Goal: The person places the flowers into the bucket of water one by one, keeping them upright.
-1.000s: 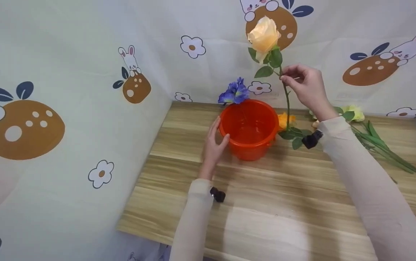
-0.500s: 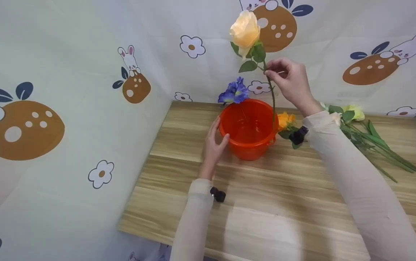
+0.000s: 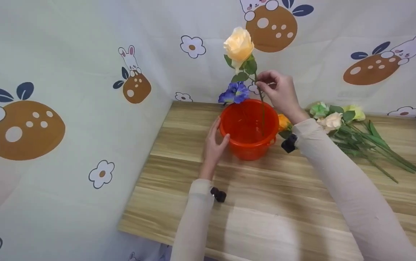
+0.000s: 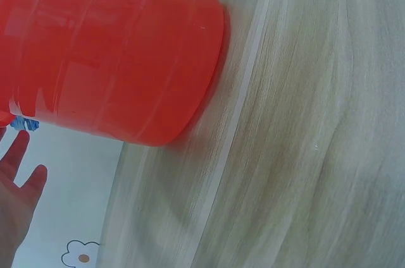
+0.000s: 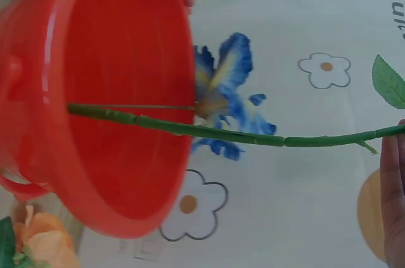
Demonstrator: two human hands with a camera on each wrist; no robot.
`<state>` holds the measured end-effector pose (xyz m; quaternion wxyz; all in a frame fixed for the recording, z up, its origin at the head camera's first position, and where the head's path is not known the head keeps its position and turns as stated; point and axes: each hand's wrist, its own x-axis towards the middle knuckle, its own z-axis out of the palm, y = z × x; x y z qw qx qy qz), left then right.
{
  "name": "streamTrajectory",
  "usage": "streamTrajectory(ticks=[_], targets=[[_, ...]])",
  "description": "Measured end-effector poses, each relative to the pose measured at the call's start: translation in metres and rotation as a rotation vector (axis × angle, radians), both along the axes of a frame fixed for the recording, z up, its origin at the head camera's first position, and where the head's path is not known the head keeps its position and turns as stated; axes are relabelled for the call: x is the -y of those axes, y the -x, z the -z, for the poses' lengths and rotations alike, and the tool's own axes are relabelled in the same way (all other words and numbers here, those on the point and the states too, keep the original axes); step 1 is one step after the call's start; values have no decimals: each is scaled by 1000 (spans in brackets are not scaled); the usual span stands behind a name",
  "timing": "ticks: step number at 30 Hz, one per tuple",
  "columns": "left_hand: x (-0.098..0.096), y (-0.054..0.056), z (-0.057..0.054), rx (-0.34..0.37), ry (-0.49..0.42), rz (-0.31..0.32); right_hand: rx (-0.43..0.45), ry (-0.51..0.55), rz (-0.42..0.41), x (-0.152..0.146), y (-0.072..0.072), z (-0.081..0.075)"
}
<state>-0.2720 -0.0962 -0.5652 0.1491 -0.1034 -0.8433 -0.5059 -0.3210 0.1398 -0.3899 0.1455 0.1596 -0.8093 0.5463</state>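
My right hand point(image 3: 278, 90) pinches the green stem of a pale peach rose point(image 3: 239, 45) just below its leaves. The bloom stands high, and the stem's lower end reaches down inside a red bucket point(image 3: 250, 145). In the right wrist view the bare stem point(image 5: 234, 135) crosses the bucket's mouth, with only fingers of the hand at the right edge. My left hand point(image 3: 214, 150) lies at the bucket's left side, fingers extended and thumb at the rim; the left wrist view shows its fingers spread by the bucket wall. A blue-purple iris point(image 3: 234, 93) leans over the back rim.
An orange flower point(image 3: 284, 122) lies right beside the bucket. Further right is a pile of flowers, among them a pale pink one point(image 3: 330, 121) and a yellow one point(image 3: 354, 112), with long green stems point(image 3: 392, 156). A patterned cloth wall backs the wooden table point(image 3: 179, 203).
My right hand has carried the rose leftward over the bucket, then lowered it so the stem's end is inside. My left hand has stayed at the bucket.
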Motion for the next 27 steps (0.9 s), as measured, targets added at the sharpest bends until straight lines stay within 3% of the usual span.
streamTrajectory(ticks=[7,17,22,27], targets=[[-1,0,-1,26,-14,3,44,4,-7,3,1,32],[1,2,0,-21,-33,20,72,22,-17,16,-2,74],[2,2,0,-27,-42,21,129,30,-29,23,-3,96],[-1,1,1,-5,-18,9,160,20,-2,22,-5,109]])
